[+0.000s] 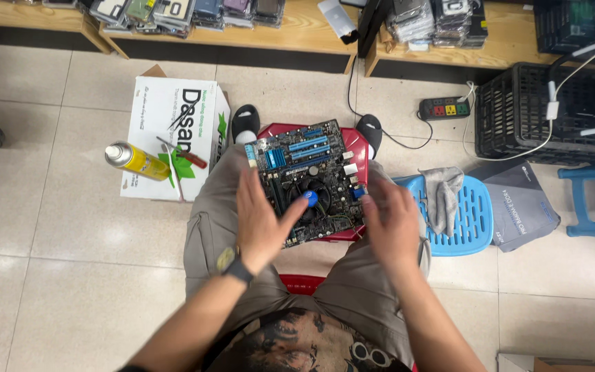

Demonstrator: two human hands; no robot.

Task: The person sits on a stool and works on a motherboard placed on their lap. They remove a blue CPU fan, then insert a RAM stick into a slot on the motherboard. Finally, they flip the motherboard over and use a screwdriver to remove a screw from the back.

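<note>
Lap and knees: person seated, khaki trousers, patterned shirt at the bottom edge of view.
Left hand [262,219]: dark wrist strap; fingers spread and extended, tips over the motherboard's near-left area, apparently touching; holds nothing.
Right hand [392,220]: blurred; fingers loosely spread at the board's right edge, grasp not discernible.
Motherboard [306,180]: flat on a red stool [355,146] between the knees; cooler fan [309,200] with blue hub seated, blue slots [309,145] empty.
Progress, judged: board bare, cooler fitted, nothing in hand; handling is early or between steps.
Blue stool [473,217]: just right, grey cloth [442,193] draped on it.
Cardboard box [166,131]: left on floor, carrying a yellow spray can [134,160] and a red-handled screwdriver [186,155], both untouched.
Power strip [445,108]: farther, by black crates [549,114].
</note>
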